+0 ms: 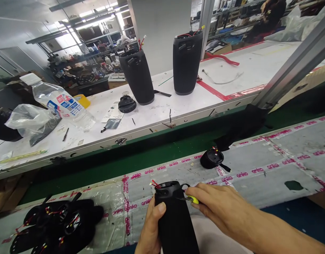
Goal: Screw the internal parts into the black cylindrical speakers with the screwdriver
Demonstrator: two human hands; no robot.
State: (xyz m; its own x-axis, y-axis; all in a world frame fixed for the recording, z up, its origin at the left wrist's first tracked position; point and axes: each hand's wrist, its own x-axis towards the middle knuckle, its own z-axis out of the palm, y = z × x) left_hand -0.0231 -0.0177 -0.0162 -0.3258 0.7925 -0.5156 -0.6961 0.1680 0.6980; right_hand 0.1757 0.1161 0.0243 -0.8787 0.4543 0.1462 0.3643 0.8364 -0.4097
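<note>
A black fabric-covered speaker body (176,225) is tilted in front of me, with red wires and a white connector poking from its open top end. My left hand (151,225) wraps round its left side, thumb pressed on the fabric. Closed round a yellow-handled tool (193,200), my right hand (217,204) is at the upper right of the body. The tool's thin dark tip meets the rim there; its exact kind is partly hidden by my fingers. A small black strap loop (185,185) stands beside the rim.
Two similar speaker bodies (138,77) (187,63) stand on the white bench (157,114), near a black end cap (126,104) and a plastic bottle (64,102). On the taped grey surface (162,174) lie a wired black cap (212,158) and several wired black parts (56,222).
</note>
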